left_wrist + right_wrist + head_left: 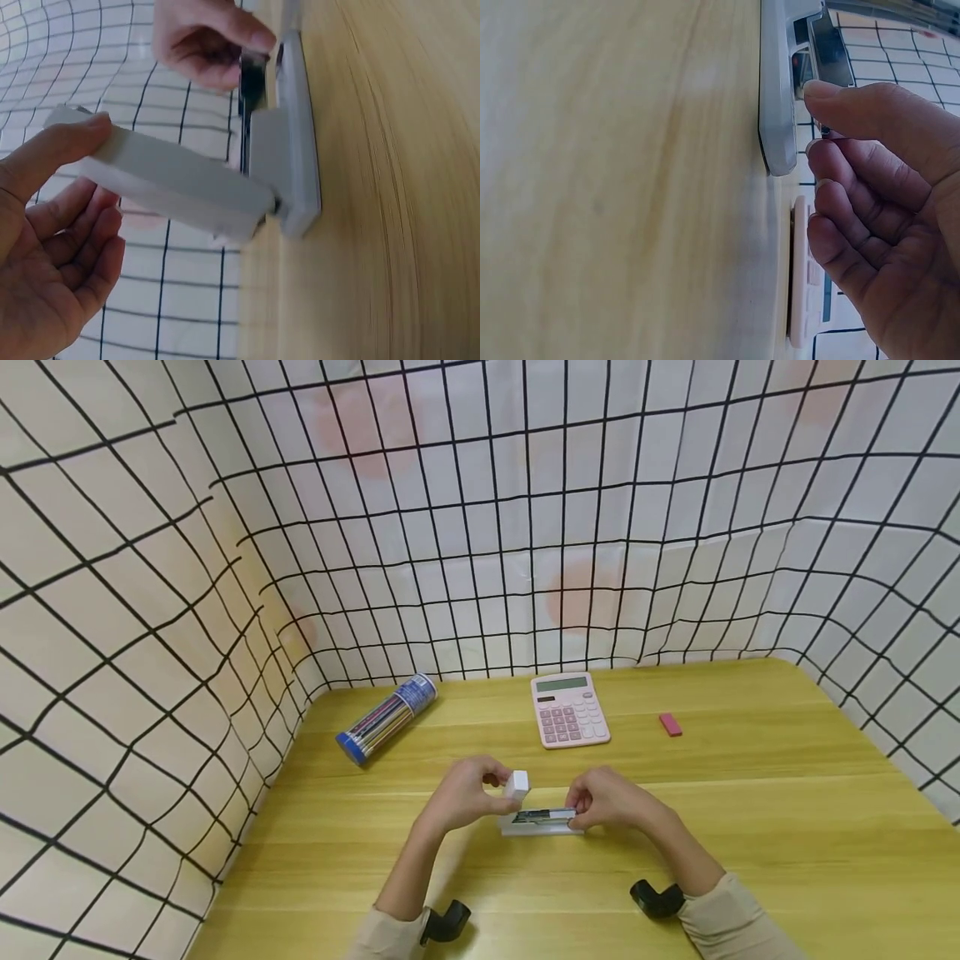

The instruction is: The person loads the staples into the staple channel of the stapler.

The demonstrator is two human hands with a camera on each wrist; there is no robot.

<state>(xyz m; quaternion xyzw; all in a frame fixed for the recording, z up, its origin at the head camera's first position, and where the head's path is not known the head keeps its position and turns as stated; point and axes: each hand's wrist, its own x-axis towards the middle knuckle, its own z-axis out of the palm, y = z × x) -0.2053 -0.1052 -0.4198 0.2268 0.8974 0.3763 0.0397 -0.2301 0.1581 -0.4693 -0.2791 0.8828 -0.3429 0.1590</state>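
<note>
A white stapler [542, 830] stands on the wooden table with its top cover [176, 176] swung up and tilted. Between thumb and fingers, my left hand [467, 795] pinches the free end of that cover. My right hand [611, 799] is at the stapler's other end, its thumb and forefinger pinching the tip of the metal staple channel [831, 56]. In the left wrist view the channel stands slightly above the base [302, 142]. Fingers hide part of the channel's tip in the right wrist view.
Behind the hands lies a pink calculator [572, 710]. To the left is a blue-capped tube of pencils [387, 718], and a small pink block [671, 724] lies to the right. A white grid-patterned cloth [480, 527] rises behind and beside the table.
</note>
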